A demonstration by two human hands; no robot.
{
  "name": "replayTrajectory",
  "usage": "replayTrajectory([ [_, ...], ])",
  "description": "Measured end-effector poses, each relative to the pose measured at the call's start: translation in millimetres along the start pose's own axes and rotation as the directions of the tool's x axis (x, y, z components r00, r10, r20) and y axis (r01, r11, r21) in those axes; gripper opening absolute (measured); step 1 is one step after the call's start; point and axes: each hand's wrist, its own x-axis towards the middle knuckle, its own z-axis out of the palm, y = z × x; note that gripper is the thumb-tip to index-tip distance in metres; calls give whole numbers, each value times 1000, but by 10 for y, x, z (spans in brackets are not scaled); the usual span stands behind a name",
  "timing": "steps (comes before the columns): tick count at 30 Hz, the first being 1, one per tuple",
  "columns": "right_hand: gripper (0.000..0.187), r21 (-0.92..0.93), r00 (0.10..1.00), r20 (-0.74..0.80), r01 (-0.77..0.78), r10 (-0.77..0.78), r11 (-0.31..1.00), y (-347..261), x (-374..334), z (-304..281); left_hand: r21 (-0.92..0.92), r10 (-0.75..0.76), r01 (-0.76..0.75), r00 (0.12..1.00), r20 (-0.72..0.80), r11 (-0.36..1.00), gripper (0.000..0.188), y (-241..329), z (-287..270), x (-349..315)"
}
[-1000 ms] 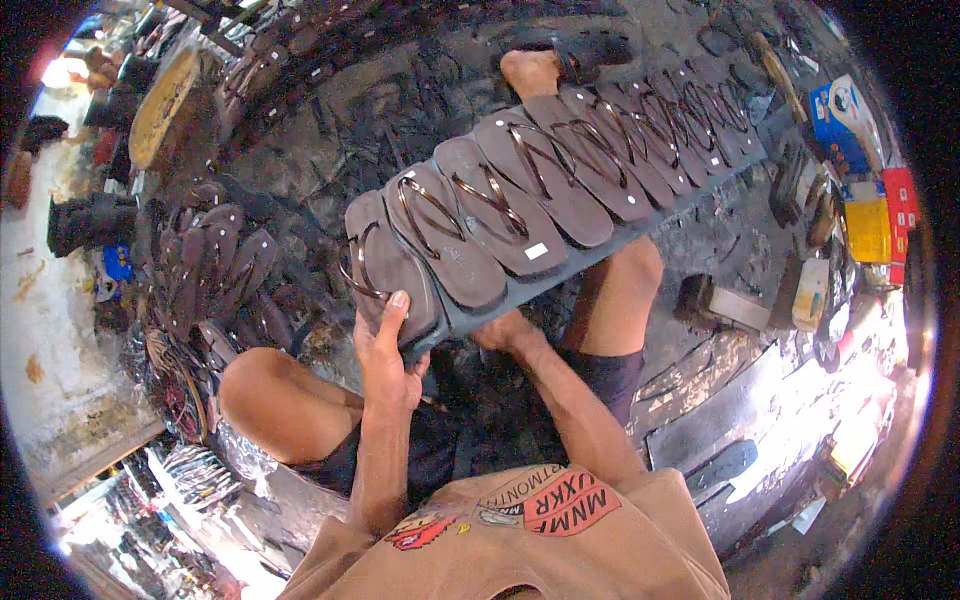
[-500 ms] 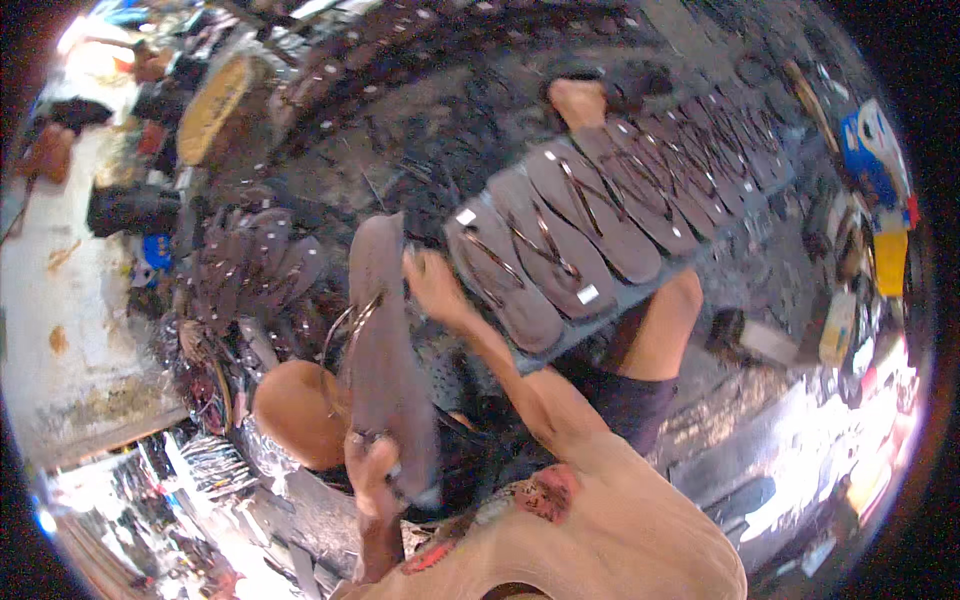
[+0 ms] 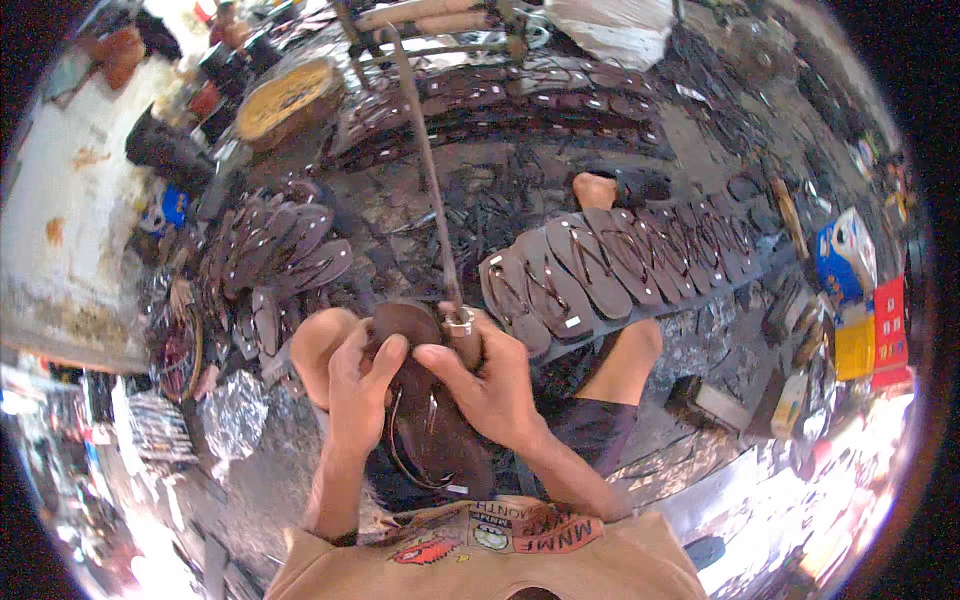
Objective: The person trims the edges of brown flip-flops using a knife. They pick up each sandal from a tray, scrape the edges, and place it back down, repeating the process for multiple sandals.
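Left hand (image 3: pixel 362 388): we are holding it mostly closed on the far end of a dark brown sandal, thumb uppermost.
Right hand (image 3: pixel 495 388): we are gripping the same end, fingers curled, thumb near the left's.
Sandal (image 3: pixel 445 445): lying between both hands, strap up.
Rod (image 3: pixel 425 150): rising beyond the right hand; we cannot be sure of a grip.
Handling: we are best keeping both thumbs pressing evenly, fingertips clear of the rod.

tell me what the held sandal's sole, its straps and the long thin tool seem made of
Sandal sole: probably rubber or foam, smooth and dark brown. Straps: likely plastic or synthetic leather, given their glossy highlights. Long thin tool: perhaps metal, slim, straight, dull greyish.
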Motion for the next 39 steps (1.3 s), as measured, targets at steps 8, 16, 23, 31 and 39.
replayTrajectory([
  [8,25,-497,861,254,-275,441,823,199,-1516,-755,-543,-310,425,904,294,724,51,-195,-300,-145],
  [16,39,-539,884,255,-207,391,817,389,-1087,-851,-270,-336,410,899,280,871,57,-178,-202,-106],
  [23,46,-609,666,602,26,441,792,11,413,-699,-119,-324,366,906,274,923,57,-156,-248,-4],
  [31,29,-97,894,422,-120,150,988,681,663,-326,-298,-231,254,967,110,920,49,338,-125,88],
  [39,34,-234,988,-153,-19,-17,972,352,-409,-1168,-587,75,-117,993,-94,801,24,108,295,271],
])
